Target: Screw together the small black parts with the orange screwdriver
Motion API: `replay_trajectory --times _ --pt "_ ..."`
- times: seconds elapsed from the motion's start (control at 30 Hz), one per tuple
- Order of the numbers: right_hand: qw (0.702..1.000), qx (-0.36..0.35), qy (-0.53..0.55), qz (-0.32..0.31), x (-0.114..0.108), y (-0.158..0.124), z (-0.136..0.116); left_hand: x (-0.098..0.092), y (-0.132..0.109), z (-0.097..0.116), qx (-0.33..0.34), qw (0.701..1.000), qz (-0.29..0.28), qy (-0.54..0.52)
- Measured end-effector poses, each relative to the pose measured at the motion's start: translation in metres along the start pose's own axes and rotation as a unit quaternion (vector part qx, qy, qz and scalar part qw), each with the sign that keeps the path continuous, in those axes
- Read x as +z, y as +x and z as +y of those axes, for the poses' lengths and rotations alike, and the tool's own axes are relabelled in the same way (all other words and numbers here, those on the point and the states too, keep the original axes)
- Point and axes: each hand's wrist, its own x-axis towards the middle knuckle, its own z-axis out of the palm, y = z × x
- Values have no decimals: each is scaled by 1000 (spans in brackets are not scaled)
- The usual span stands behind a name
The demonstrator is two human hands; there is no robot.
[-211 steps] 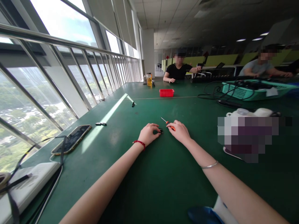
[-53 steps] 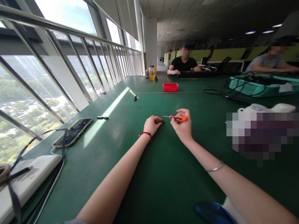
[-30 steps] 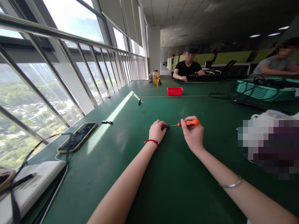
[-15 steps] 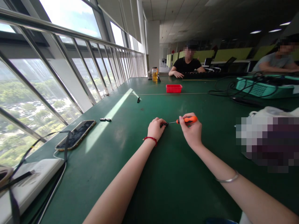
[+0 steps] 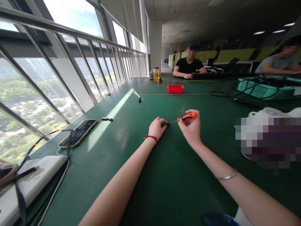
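My left hand (image 5: 156, 128), with a red string bracelet at the wrist, is closed on a small black part (image 5: 166, 124) low over the green table. Fingers cover most of that part, so its kind does not show. An orange-and-black screwdriver (image 5: 190, 116) is gripped in my right hand (image 5: 191, 129). Its thin metal shaft points left and slightly down, and the tip meets the black part or comes very close to it. Two more small dark pieces lie apart on the table: one piece (image 5: 107, 119) in the sunlit strip, another piece (image 5: 139, 100) farther back.
A phone (image 5: 78, 133) and a white power strip (image 5: 33, 185) with cables lie at the left. Farther back are a red tray (image 5: 175, 89), a jar (image 5: 156, 74) and a teal basket (image 5: 256, 88). A whitish bag (image 5: 246, 135) sits right. Two people sit beyond.
The screwdriver's handle has tilted up a little, and my right hand's fingers have shifted around it. My left hand stays with the black part. The camera view has moved slightly.
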Motion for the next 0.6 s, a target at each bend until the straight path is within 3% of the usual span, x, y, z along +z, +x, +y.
replay_trajectory --times 0.23,0.47,0.6 --pt "999 5 -35 3 -4 5 6 1 0 0 10 1000 -1 6" --pt "1000 -2 15 -8 -4 4 2 0 0 1 13 1000 -5 12" --pt "1000 1 -23 -2 -4 4 6 1 0 0 17 1000 -5 10"
